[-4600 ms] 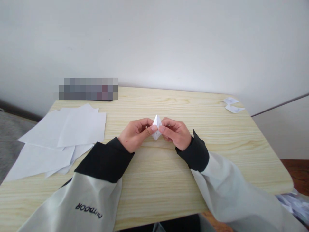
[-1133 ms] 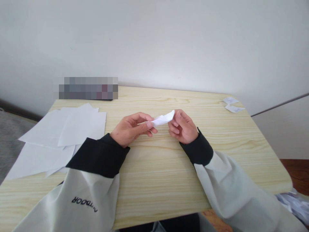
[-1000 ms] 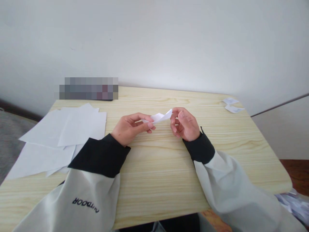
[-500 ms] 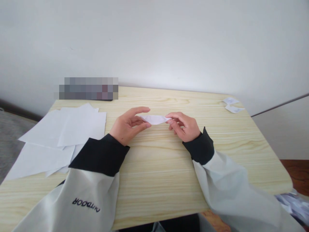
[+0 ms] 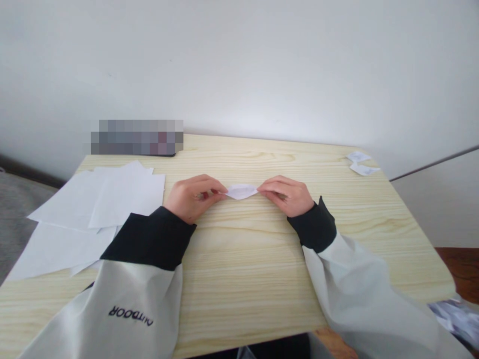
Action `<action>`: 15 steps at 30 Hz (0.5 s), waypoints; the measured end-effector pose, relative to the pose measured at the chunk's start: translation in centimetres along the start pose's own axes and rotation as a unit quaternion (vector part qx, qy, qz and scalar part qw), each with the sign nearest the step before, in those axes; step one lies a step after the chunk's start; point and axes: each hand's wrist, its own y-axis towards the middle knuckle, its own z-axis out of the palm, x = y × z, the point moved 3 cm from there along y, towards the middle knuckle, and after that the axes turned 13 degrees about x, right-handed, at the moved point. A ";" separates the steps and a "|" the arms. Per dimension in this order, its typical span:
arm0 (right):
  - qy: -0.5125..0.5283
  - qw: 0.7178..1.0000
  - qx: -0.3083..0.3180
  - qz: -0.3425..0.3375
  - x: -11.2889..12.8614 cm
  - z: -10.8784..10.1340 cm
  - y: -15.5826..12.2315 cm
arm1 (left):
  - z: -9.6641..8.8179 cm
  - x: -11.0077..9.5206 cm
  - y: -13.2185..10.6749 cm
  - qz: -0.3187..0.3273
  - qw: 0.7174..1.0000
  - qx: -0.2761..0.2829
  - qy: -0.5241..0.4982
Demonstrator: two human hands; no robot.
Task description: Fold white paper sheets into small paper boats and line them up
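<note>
A pale wood-grain bench [image 5: 239, 279] has loose white sheets [image 5: 75, 214] overlapping at its left. Near its middle, the left hand [image 5: 192, 195] and right hand [image 5: 287, 193] pinch opposite ends of a folded white paper [image 5: 241, 191]. Two smaller paper pieces [image 5: 364, 170] lie far right.

Folded paper [image 5: 241, 191], left grip [image 5: 192, 194] and right grip [image 5: 287, 194] pinching opposite ends, loose sheets [image 5: 125, 194] on wood-grain table [image 5: 239, 279]

Table [image 5: 239, 284]: pale wood grain, rounded right corners, back edge along white wall [image 5: 262, 65]. Soft light, wall brightest just above table. Dark slanted line [image 5: 434, 164] at right. Reddish-brown floor [image 5: 458, 269] lower right. Grey surface [image 5: 22, 214] far left.
</note>
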 end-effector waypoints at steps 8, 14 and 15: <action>0.049 0.997 -0.007 0.054 -0.2 0.0 -0.2 | -0.9 0.3 -0.4 -0.031 0.999 -0.010 0.040; 0.073 0.996 0.030 0.046 -0.5 0.3 -0.3 | -0.9 0.3 -0.2 -0.020 0.998 0.013 0.058; 0.079 0.995 0.040 0.045 -0.6 0.3 -0.4 | -0.9 0.3 -0.2 -0.021 0.998 0.015 0.060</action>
